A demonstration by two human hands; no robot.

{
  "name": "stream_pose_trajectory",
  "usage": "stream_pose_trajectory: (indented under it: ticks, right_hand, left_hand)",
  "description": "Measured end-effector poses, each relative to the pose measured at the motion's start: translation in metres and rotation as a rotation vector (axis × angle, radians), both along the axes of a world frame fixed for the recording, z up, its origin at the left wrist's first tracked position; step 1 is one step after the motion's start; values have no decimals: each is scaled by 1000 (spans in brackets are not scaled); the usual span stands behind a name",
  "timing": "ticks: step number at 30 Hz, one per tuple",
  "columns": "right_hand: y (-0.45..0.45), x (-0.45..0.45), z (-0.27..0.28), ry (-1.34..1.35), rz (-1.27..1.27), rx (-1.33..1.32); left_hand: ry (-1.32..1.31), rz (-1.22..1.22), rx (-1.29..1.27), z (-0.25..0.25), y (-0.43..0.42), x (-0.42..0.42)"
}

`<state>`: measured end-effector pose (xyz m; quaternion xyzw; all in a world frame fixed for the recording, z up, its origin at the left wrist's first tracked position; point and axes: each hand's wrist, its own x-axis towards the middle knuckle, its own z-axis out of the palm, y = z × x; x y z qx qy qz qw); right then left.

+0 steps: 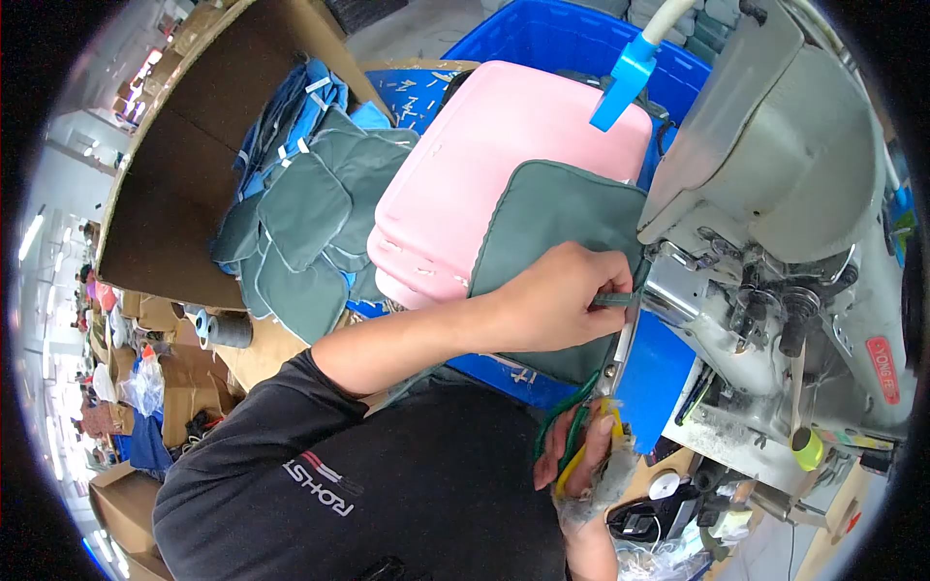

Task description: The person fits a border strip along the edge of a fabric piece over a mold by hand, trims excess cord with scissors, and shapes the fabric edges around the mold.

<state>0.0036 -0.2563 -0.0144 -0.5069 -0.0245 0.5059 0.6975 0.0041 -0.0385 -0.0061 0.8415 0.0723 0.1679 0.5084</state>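
Observation:
My left hand (572, 298) reaches across and is closed in a pinch on a narrow dark green strip (612, 299) beside the sewing machine (688, 281). Under and beyond that hand lies a dark green fabric piece (552, 218) with a rounded, stitched corner, partly over a pink plastic lid or bin (455, 165). My right hand (589, 460), its fingers in the loops, holds scissors (573, 438) with green and yellow handles. The blades point up toward the strip and their tips are partly hidden near my left hand. Greyish wrapping covers part of the right hand.
Several dark green fabric pieces (305, 208) are heaped on the left by a large cardboard box (179, 184). A blue crate (572, 39) stands behind the pink one. A blue clip on a hose (625, 82) hangs above. A thread cone (231, 331) sits at the left.

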Motion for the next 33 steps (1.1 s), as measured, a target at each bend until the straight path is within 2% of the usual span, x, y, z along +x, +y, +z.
stream_pose_trajectory:
  ticks: [4, 7, 10, 13, 16, 19, 22, 28, 31, 33]
  right_hand:
    - [-1, -1, -4, -12, 12, 15]
    - [-2, 0, -5, -97, -3, -81]
    - [-2, 1, -3, -83, -22, -92]
    - [-1, 1, 0, -55, -25, -82]
    - [-2, 0, 1, -62, -40, -95]
    - [0, 3, 6, -230, 18, -158]
    - [-4, 9, -7, -180, 11, -102]
    - [1, 3, 7, 4, -23, 16]
    - [-3, 8, 15, 183, -79, 52]
    - [-20, 15, -1, 127, -104, 52]
  left_hand:
    - [19, 3, 10, 1, 1, -2]
    - [-81, 66, 132, -1, 1, 1]
    - [70, 38, 232, 13, -1, -1]
    - [15, 57, 444, 10, -3, 1]
    - [10, 37, 414, 10, -2, 2]
    - [39, 5, 297, 3, 3, 2]
    - [24, -70, 121, 6, 7, 3]
    - [-13, -120, -16, 0, 14, 5]
    - [85, 3, 278, 8, 16, 2]
    - [-59, 45, 366, 3, 22, 4]
